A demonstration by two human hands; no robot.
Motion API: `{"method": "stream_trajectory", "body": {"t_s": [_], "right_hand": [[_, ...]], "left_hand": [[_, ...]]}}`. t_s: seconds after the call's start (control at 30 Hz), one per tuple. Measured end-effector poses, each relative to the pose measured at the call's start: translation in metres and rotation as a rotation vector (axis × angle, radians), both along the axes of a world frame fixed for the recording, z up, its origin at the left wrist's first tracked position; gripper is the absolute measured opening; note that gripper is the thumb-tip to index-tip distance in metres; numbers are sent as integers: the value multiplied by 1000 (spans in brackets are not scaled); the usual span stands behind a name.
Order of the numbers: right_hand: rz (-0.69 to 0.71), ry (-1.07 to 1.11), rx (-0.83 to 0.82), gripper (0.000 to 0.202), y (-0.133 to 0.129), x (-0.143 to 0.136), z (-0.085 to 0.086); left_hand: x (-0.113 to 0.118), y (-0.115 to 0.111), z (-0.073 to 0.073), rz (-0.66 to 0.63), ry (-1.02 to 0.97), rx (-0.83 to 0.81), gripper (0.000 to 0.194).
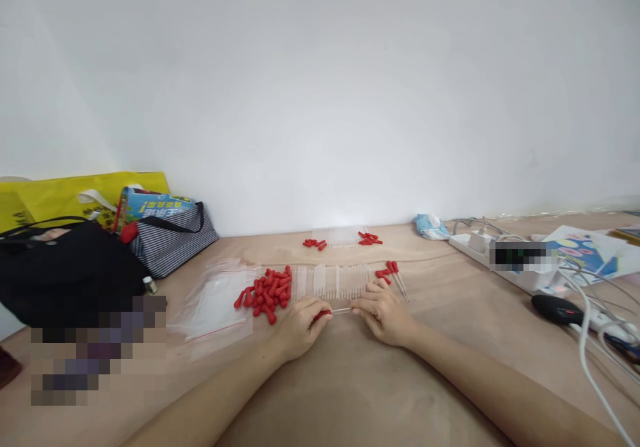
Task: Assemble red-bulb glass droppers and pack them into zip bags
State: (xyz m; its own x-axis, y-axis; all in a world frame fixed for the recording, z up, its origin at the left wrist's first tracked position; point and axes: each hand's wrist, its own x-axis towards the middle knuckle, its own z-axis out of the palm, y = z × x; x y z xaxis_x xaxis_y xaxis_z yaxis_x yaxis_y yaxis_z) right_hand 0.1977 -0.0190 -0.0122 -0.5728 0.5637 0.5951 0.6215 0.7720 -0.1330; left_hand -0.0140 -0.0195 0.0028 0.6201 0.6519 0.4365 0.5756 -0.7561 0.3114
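Nearside of the tube row (325,282), your left hand (299,329) pinches one bulb (323,314), your right hand (384,315) one tube (343,310); right, two droppers (395,267); left, an illegible blue packet (155,204).

The characters (165,204) on the blue packet (136,200) and yellow bag (50,195) are unreadable.

From a camera worn on the head, one wide view looks forward and down past bare forearms (235,380) across a tan tabletop (320,394) to a plain white wall (320,100) filling the upper half. The bare left hand (299,327) and bare right hand (386,315) appear fairly near, just below the frame's center.
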Motion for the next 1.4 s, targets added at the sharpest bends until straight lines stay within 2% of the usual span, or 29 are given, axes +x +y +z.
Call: {"method": "stream_trajectory", "body": {"t_s": [0.23,0.57,0.67,0.93,1.13,1.27,1.33,1.4], "right_hand": [[-4,53,-155,25,1,-6,-4],[-5,30,-233,27,-2,-7,-2],[-10,-13,-172,25,-2,-5,1],[-52,-256,182,20,2,-2,5],[-81,-286,241,21,3,-3,4],[-183,-153,158,23,12,8,10],[-309,-47,64,26,22,19,14],[-485,42,-60,29,32,34,17]], "left_hand": [[2,-3,2,-27,14,4,17],[2,-2,3,-59,2,16,18],[1,0,3,-48,-20,32,18],[-1,5,3,0,57,105,18],[-3,7,2,-6,40,97,17],[-6,7,-2,103,-73,110,40],[-6,6,-4,149,-125,115,44],[-5,5,-5,184,-162,114,39]]}}
